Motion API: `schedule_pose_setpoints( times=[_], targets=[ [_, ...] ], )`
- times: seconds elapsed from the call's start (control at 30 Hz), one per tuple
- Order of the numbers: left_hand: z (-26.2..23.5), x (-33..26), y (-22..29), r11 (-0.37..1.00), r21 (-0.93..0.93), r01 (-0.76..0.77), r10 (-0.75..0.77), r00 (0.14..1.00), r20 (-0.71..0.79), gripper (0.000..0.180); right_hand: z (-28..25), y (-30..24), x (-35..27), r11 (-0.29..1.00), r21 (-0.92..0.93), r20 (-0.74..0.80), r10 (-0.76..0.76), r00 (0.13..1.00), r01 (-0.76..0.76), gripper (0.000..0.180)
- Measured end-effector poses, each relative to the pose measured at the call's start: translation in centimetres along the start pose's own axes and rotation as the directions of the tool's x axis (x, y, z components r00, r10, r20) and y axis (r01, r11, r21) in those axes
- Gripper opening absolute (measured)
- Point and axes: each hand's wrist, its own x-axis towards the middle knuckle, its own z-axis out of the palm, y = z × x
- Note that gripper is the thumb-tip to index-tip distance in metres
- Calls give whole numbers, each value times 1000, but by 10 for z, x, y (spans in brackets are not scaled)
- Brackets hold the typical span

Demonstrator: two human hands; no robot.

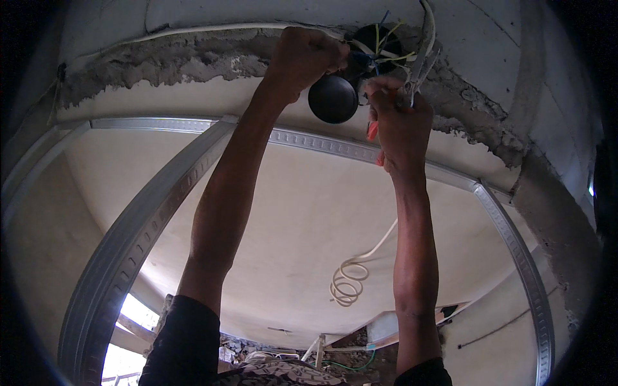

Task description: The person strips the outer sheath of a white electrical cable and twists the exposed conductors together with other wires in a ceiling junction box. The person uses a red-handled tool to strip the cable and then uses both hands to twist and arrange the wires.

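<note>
Up by the wall, my left hand (302, 59) is closed, its fingertips pinched at the edge of a bundle of thin wires (387, 53). What lies between those fingers is hidden. Blue, yellow-green and pale wires stick out of a round black box (370, 33) set in the rough wall. Below the bundle, between my hands, is a round black disc-like piece (333, 100). My right hand (404, 125) is closed around red-handled pliers (373, 130), just under the wires; their jaws are mostly hidden by the fingers.
A white cable (193, 29) runs along the chased wall from the left; another pale cable (428, 38) hangs at the upper right. Metal profiles (322, 143) cross below my hands, with sloping ones (148, 219) at both sides. A coiled white cable (349, 283) hangs lower, above rubble (257, 347).
</note>
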Motion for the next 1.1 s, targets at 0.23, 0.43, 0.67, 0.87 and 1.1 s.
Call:
schedule_pose_setpoints(
  times=[0.23, 0.43, 0.67, 0.87, 1.1],
  targets=[
    [2, 0, 3, 999, -30, 16, -17, 999, -44, 20, 2, -7, 0, 991, 133, -56, -12, 998, 19, 13],
    [5, 0, 10, 999, -35, 14, -16, 998, -57, 19, 15, 2, -4, 970, 28, -41, -241, 970, 242, 19],
    [5, 0, -3, 989, 113, -99, 110, 989, -100, 21, -9, -27, -36, 993, 93, 42, 67, 997, -71, 17],
    [4, -3, -3, 984, 153, -95, 113, 987, -112, 22, -61, 0, -149, 954, 88, 469, 213, 857, -286, 14],
    [-6, -23, -6, 919, 341, -199, 262, 953, -150, 22, -74, 140, -388, 730, -117, 912, 348, 219, -673, 20]
  ],
)
